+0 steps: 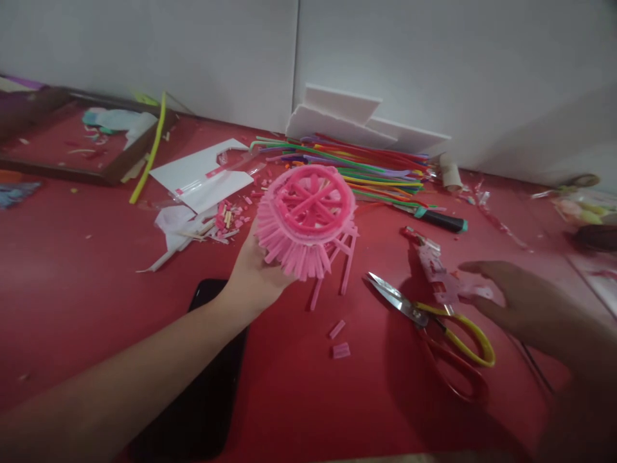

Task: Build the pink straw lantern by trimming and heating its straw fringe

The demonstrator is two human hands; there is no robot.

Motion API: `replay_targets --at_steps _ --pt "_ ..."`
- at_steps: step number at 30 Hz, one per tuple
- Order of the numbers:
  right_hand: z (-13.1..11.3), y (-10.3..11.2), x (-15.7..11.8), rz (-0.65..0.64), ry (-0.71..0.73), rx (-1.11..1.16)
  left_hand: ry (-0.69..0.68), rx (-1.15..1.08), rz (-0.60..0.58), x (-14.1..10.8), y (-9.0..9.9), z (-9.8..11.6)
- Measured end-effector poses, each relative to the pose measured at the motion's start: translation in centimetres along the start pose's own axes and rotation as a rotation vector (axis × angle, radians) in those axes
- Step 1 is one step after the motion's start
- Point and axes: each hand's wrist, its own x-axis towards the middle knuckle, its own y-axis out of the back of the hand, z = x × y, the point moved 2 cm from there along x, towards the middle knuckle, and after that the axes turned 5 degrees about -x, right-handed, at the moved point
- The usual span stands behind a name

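Observation:
My left hand (258, 276) is closed around a pink pipe-cleaner craft (313, 202), held up over the table. Its round top has crossed spokes like a wheel, and a fringe of short pink pieces hangs around the rim. Most of my left fingers are hidden behind it. To the right, a pink glue gun (438, 276) lies on the table. My right hand (513, 296) is at its handle, thumb and fingers apart on either side; whether they touch it is unclear. Scissors (424, 321) with one yellow and one red handle lie open beside the gun.
Behind are a pile of coloured pipe cleaners (385, 170), a black-handled cutter (441, 220) and a cardboard tube (450, 172). A black phone (207, 392) lies under my left forearm. Pink offcuts (340, 350) and white paper (193, 173) lie about. A brown frame (110, 170) stands left.

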Motion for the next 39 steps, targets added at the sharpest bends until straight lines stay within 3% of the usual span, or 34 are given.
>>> replay_targets --at_steps 1,2,5,9,13,20,25,28,29,31,32,33,36,39 --pt "1.3 -0.8 -1.3 -0.2 0.124 0.041 0.018 -0.003 0.01 0.0 0.1 -0.1" --pt "2.5 -1.2 -2.4 -0.236 0.153 0.024 0.032 0.003 0.014 0.0 0.2 -0.2" --pt "4.4 -1.7 -4.4 -0.185 0.12 -0.052 -0.015 0.092 0.029 -0.2 0.6 -0.3" --pt "4.7 -1.2 -4.9 -0.158 0.08 -0.066 -0.048 0.133 0.044 -0.3 1.0 -0.5" --pt "3.8 -0.3 -4.6 -0.036 -0.005 -0.157 -0.058 0.134 0.021 -0.3 0.7 -0.4" --pt "3.8 -2.0 -1.9 -0.257 0.151 0.001 -0.031 0.07 0.023 -0.1 0.0 -0.1" --pt "4.5 -2.4 0.5 -0.314 0.226 0.071 -0.057 0.052 -0.013 -0.1 0.1 -0.3" --pt "1.4 -1.9 1.9 -0.305 0.184 0.018 -0.028 0.074 -0.008 -0.1 0.1 -0.3" --pt "-0.7 -1.9 2.3 -0.298 0.185 0.002 -0.018 0.085 -0.009 -0.1 0.1 -0.3" --pt "-5.9 -2.0 3.0 -0.162 0.193 0.008 -0.016 0.112 -0.005 -0.1 0.1 -0.2" --pt "-8.7 -2.3 3.2 -0.166 0.171 0.024 -0.022 0.121 -0.001 -0.1 0.0 -0.1" --pt "-11.3 -3.0 3.3 -0.301 0.128 0.042 -0.026 0.128 0.004 -0.1 0.0 0.0" --pt "-17.9 -5.0 3.2 -0.585 0.249 0.243 -0.005 0.142 0.023 -0.3 -0.1 0.2" --pt "-20.0 -6.4 3.1 -0.773 0.24 0.268 0.016 0.135 0.037 -0.4 -0.2 0.3"
